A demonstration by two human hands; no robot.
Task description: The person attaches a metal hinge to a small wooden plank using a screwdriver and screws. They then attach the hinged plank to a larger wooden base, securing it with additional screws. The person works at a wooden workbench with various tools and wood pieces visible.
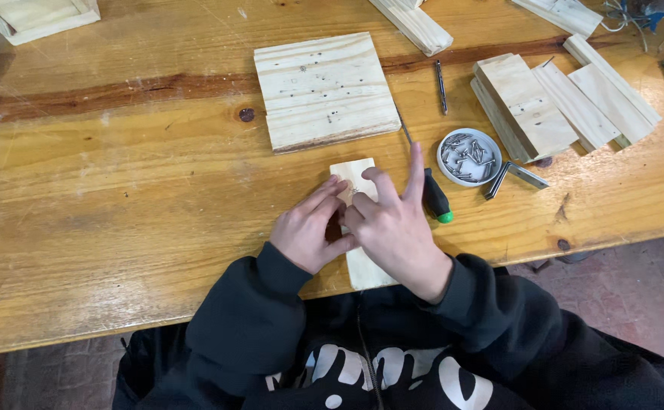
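The strip (356, 190) lies at the desk's (119, 190) near edge, long axis running from that edge toward the far edge, its near end overhanging. It is pale, narrow pine. The left hand (311, 228) presses on its left side, fingers flat. The right hand (393, 224) pinches a small item, too small to identify, against the strip, index finger raised. Just right lies a screwdriver (432, 193), then a nail dish (468, 156). A square board (324, 91) lies beyond.
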